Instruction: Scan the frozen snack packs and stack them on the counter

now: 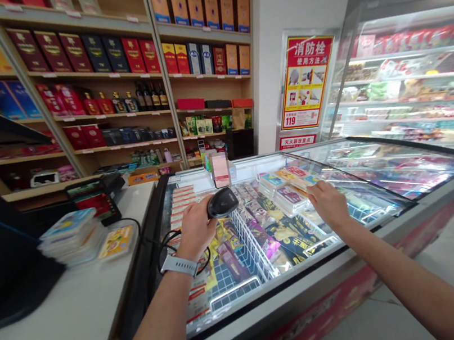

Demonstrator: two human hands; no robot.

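My left hand (195,228) grips a black handheld barcode scanner (222,202) above the glass lid of a chest freezer (271,294), its head tilted toward the far end. A black cord (174,246) loops from the scanner toward the counter. My right hand (326,204) rests with its fingertips on the lid, beside packaged frozen foods (286,198) lying under the glass. A white wire basket divider (250,243) stands inside the freezer between my hands. A small pale package (221,170), blurred, stands at the far rim.
A white counter (51,310) on the left holds a stack of packets (73,237) and a card terminal (97,199). Shelves of boxed liquor (108,57) rise behind. A refrigerated display case (406,86) stands to the right, with a red fire hydrant poster (305,81) beside it.
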